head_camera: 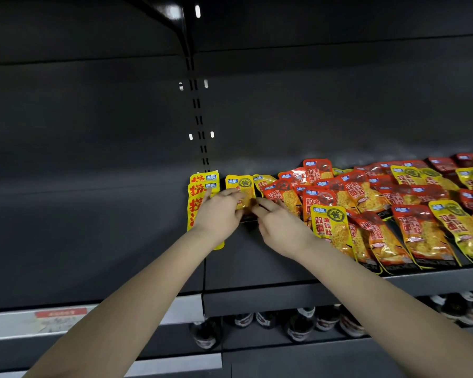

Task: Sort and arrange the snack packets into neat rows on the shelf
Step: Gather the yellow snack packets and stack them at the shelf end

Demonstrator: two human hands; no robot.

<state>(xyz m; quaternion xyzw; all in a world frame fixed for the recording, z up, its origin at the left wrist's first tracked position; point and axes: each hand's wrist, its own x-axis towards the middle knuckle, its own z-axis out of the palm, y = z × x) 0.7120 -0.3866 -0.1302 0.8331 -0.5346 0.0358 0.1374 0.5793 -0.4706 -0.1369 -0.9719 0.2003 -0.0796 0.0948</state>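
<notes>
Snack packets in glossy red and yellow foil lie jumbled, overlapping, across the right part of the dark grey metal shelf. From the head view, we hold one small yellow foil packet near the shelf's left end, between a neat stack of larger yellow packets with red lettering and the jumble. Our left grip curls its fingers over the packet's lower left edge. Our right grip seems to pinch its lower right corner. We judge the packet to be light, soft and slippery, best taken by its flat sealed edges and not by the filled middle. It lies face up, long axis running front to back, its blue-logo end towards the back wall.
</notes>
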